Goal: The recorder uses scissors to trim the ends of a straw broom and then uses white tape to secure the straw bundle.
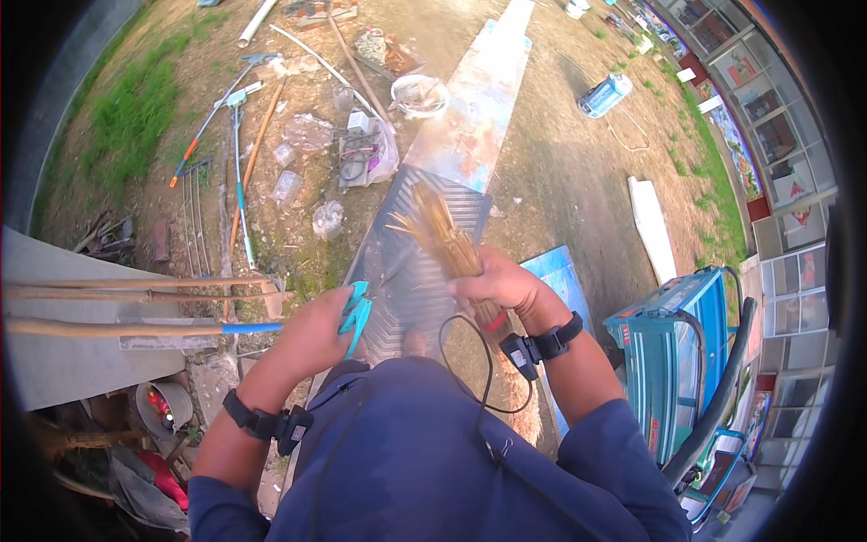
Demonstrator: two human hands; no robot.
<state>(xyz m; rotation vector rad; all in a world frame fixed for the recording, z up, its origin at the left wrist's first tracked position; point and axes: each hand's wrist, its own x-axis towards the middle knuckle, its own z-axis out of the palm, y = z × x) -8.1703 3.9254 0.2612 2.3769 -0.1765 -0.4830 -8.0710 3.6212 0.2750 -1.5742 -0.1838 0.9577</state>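
Observation:
My right hand (497, 287) is wrapped round a bundle of straw stalks (442, 226), bound like a short broom. Its loose stalk ends fan out above my fist, away from me and to the left. A red band shows just below the hand, and a paler brushy part (526, 411) appears past my wrist, close to my body. In my closed left hand (312, 330) are teal scissors (358, 312); their looped handles show, while the blades are hard to make out. The hands are apart, above a dark ribbed mat (384, 271).
Long wooden poles (135, 327) lie at left beside a bucket (164, 408). Mops (240, 172), plastic bags and a white basin (419, 96) are scattered ahead. A stained board (470, 108) runs away from the mat. A teal cargo cart (668, 352) stands close on the right.

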